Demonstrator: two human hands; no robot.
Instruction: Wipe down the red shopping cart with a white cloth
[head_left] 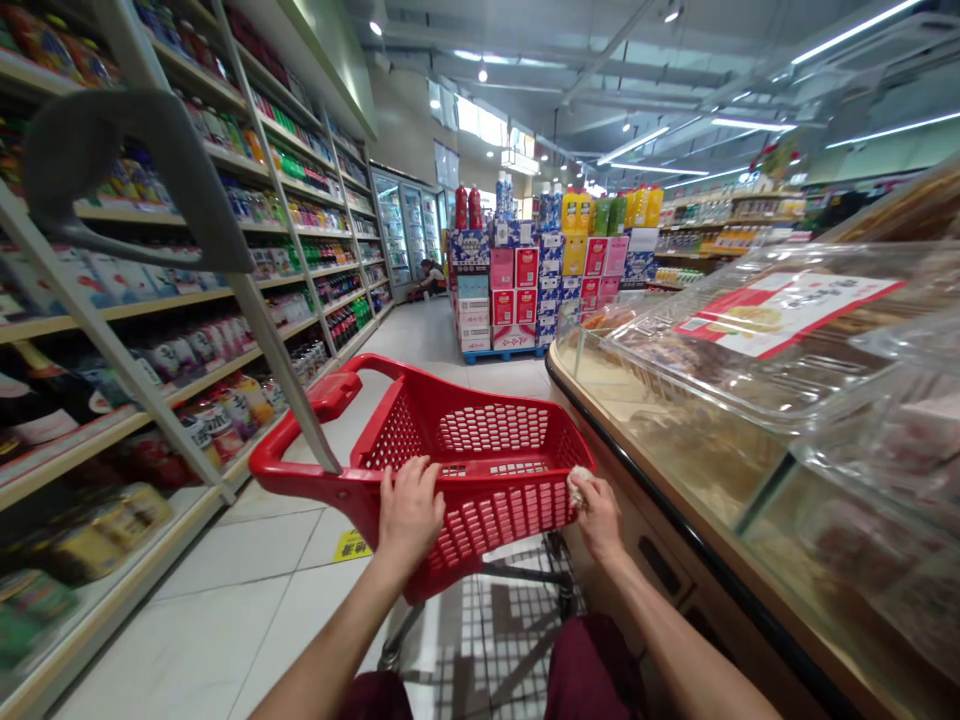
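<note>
A red plastic shopping basket cart (495,510) stands right in front of me, its perforated side toward me. My left hand (411,510) rests on the near rim, fingers wrapped over the edge beside the base of the grey pole. At the rim's right corner my right hand (598,512) grips a crumpled whitish cloth (579,487), pressed against the red plastic. The basket's visible interior shows only its perforated walls. A grey metal pole (289,375) with a dark grey plastic handle (142,185) rises at the left of the basket.
Drink shelves (300,220) line the left side. A glass-sided display case (675,470) with clear food boxes (787,310) borders the right. Stacked drink cartons (517,290) stand on a blue pallet (506,354) ahead. A person (431,278) is low on the floor farther back.
</note>
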